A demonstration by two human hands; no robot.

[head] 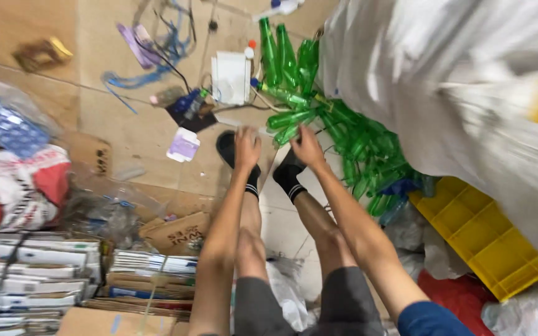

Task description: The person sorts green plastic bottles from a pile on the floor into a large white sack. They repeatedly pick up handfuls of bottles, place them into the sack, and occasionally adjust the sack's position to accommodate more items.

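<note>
I look down over my knees and black socks at a tiled floor. A heap of green plastic bottles [350, 143] spills out beside a big white sack [456, 93]. My right hand [307, 147] reaches down and touches a green bottle [289, 118] at the near end of the heap; its grip is blurred. My left hand [247, 146] stretches out just left of that bottle, fingers down near the floor, with nothing clearly held.
A yellow plastic crate [487, 239] lies at the right under the sack. Stacks of paper and flattened cardboard [51, 274] fill the lower left. A white box [231, 78], blue straps, wrappers and a printed bag [14, 186] litter the floor.
</note>
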